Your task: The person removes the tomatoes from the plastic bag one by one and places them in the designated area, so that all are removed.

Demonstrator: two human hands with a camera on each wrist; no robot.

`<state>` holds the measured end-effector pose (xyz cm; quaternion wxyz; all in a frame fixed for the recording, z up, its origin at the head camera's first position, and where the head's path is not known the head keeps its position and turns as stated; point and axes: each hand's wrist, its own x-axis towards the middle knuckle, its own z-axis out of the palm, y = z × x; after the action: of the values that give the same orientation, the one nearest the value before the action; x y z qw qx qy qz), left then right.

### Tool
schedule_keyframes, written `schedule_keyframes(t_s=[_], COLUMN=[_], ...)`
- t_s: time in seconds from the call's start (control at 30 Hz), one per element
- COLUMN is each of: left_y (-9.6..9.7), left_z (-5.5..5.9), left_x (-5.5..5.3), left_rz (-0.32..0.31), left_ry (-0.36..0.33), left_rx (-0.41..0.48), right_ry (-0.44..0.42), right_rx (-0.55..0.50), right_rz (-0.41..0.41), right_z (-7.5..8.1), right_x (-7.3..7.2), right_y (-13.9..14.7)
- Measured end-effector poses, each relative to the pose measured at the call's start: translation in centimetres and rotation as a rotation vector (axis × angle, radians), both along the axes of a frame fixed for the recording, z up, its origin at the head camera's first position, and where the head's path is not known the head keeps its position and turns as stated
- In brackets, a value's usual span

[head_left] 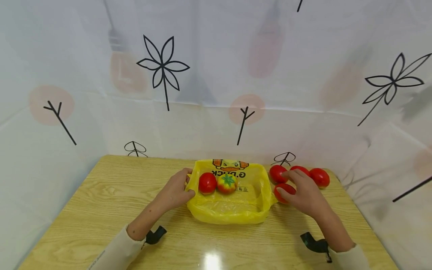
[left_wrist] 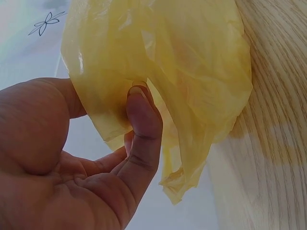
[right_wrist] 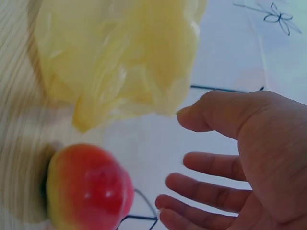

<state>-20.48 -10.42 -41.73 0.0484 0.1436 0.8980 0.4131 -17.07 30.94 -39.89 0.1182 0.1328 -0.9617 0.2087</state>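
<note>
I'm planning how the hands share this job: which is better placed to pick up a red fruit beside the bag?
Likely the right hand: it is over a loose red fruit, holding nothing. The left hand pinches the opposite edge of the yellow bag.

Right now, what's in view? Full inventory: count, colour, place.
Printed bag: 1, yellow, open, mid-table
Plain round fruit: 1, red, inside the bag, left
Leaf-topped fruit: 1, red-yellow with green top, inside the bag, beside the plain one
Loose fruits: 4, mainly red, on the table right of the bag
Table: 1, light wood, under everything
Cloth backdrop: white, black plant drawings, behind the table
Black pieces: 2, black, at the wrists
Sleeves: 2, pale, on the forearms
Left hand: 1, bare, pinching the bag's left edge
Right hand: 1, bare, among the loose fruits
</note>
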Motion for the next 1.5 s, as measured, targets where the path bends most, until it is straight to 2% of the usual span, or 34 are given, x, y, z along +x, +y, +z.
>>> schedule_keyframes(t_s=[0.1, 0.5, 1.03, 1.5], left_y=[0.0, -0.2, -0.1, 0.1], left_z=[0.0, -0.1, -0.1, -0.4], left_x=[0.0, 0.0, 0.0, 0.0], left_rz=[0.003, -0.005, -0.011, -0.007], left_ry=[0.000, 0.009, 0.003, 0.007], left_rx=[-0.001, -0.003, -0.004, -0.020], right_ry=[0.024, 0.013, -0.044, -0.101], right_rx=[-0.018, -0.052, -0.045, -0.023], right_rz=[0.008, 0.042, 0.079, 0.117], right_z=[0.5, 1.5, 1.2, 1.0], right_x=[0.1, -0.1, -0.8, -1.1], right_y=[-0.9, -4.3, -7.8, -10.7])
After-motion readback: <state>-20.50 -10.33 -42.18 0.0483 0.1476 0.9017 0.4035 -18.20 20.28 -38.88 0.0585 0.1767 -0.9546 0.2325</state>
